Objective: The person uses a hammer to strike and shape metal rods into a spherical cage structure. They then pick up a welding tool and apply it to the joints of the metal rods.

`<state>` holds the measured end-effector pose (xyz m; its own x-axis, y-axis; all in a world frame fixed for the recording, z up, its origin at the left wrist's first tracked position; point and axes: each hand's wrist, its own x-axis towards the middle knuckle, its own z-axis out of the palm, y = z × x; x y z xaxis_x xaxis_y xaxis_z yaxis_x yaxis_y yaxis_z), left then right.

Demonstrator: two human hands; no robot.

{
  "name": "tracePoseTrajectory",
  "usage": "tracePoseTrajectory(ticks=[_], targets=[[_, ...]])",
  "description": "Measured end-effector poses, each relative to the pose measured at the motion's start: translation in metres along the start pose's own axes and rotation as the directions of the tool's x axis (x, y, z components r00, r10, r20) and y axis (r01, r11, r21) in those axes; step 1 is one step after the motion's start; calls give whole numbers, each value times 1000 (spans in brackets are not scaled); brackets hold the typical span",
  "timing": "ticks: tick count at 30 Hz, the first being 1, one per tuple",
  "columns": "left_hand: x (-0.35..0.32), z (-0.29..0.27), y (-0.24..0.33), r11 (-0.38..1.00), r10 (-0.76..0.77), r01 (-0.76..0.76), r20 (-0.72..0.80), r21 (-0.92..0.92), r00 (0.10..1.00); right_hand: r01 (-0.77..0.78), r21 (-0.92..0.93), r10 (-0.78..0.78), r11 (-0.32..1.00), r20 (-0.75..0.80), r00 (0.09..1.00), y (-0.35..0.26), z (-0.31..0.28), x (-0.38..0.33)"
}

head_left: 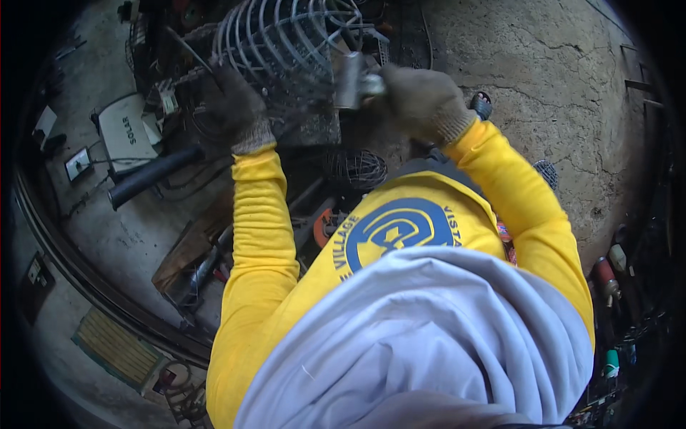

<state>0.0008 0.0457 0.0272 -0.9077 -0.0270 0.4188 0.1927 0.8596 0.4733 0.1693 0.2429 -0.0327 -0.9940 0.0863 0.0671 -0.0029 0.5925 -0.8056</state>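
My right hand (421, 96), in a dark work glove, is closed around a hammer (348, 80); its silvery head points left and the handle is mostly hidden by the glove. To the left, my gloved left hand (234, 100) is blurred and in shadow, with its fingers curled. A thin metal rod (189, 48) sticks out from it toward the far left. Just beyond both hands lies a cage of curved metal bars (282, 32). Under it, between the hands, is a grey block-like work surface (318, 131); its contact with the cage is too dark to make out.
A pale box-shaped unit (127, 136) and a black tube (153, 176) lie to the left. Below the work surface are a wire bundle (357, 168) and an orange curved piece (321, 229). Cracked concrete floor (529, 57) spreads to the right; a red cylinder (606, 275) lies farther right.
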Motion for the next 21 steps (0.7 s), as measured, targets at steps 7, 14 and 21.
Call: tracePoseTrajectory(ticks=[7,14,21], targets=[[7,11,-23,898,-153,158,46,-410,987,94,70,-91,993,-45,995,-7,-1,-27],[2,2,-18,948,-145,157,66,-276,987,-159,-16,159,987,35,987,30,4,-63],[5,-1,-16,896,-233,285,185,-341,955,-256,-19,256,966,8,967,39,-16,-78]])
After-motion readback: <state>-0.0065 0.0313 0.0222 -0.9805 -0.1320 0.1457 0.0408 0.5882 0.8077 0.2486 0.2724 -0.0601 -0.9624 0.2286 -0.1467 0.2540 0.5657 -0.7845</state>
